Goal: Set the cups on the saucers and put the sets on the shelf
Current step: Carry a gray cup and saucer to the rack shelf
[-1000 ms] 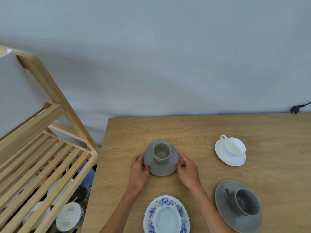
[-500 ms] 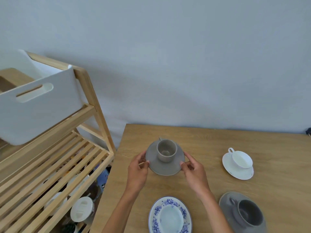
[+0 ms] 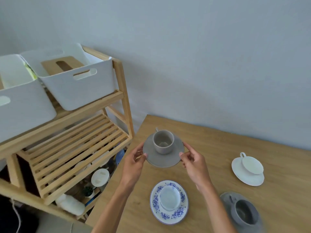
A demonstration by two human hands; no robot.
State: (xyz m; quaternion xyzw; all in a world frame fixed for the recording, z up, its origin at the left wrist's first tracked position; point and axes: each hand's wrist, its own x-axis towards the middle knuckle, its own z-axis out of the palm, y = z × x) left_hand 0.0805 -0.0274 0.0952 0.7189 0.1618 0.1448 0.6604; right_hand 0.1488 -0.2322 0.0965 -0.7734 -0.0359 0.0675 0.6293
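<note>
Above the table's (image 3: 210, 148) near-left corner, we hold the grey saucer (image 3: 161, 158) by its rim, the beige cup (image 3: 163, 141) upright in its middle, handle turned away from us; our left hand (image 3: 134, 163) pinches the left edge, thumb on top and fingers curled under, and our right hand (image 3: 193, 163) does the same on the right edge; the saucer looks clear of the wood, though we cannot tell by how much. We judge the step in hand to be the carry of this first set to the shelf (image 3: 72, 145); the slatted middle tier looks bare, and it lies to our left and lower than the set. The next move calls for a level swing leftward, past the corner post (image 3: 124, 98), then a gentle lowering onto the slats; the cup only stands loose on the saucer, so any tilt could slide it.

Three sets wait on the table: the blue-flowered one (image 3: 169, 201) nearest us, the dark grey one (image 3: 242, 212) to its right, the white one (image 3: 248, 170) further right and back; two white bins (image 3: 75, 84) fill the top tier.

Against half a second ago, the set sits higher and our view has turned left, so more of the shelf and both bins now show; a second ago the saucer lay low by the table with our hands closing on its rim.
</note>
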